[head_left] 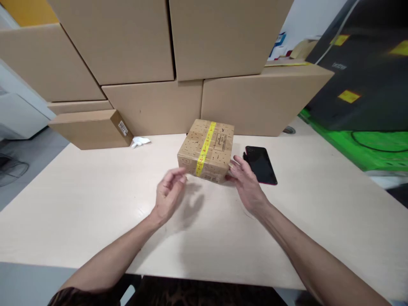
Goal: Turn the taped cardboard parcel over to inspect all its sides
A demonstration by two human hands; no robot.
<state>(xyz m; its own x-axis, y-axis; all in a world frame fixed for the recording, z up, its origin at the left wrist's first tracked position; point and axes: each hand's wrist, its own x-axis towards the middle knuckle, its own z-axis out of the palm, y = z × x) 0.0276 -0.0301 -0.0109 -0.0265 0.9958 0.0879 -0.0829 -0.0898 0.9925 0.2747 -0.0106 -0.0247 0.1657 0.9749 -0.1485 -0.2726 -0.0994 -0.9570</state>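
A brown cardboard box (191,146) with dark printed marks and a strip of yellow tape over its top is at the middle of the table, near the back. Beside its front right corner is my right hand (245,182), fingers apart; the fingertips seem to touch the corner. My left hand (170,193) hovers just off the front left corner, its fingers loosely curled with a gap from the thumb and nothing seen between them. A black phone (260,165) with a reddish edge lies to the right of my right hand.
Large plain cartons (223,38) are stacked along the back of the table (95,204). A flat carton (86,129) with a label and a crumpled white tissue (139,141) are at the back left. Dark equipment (360,76) and a green surface (366,146) lie beyond the right edge.
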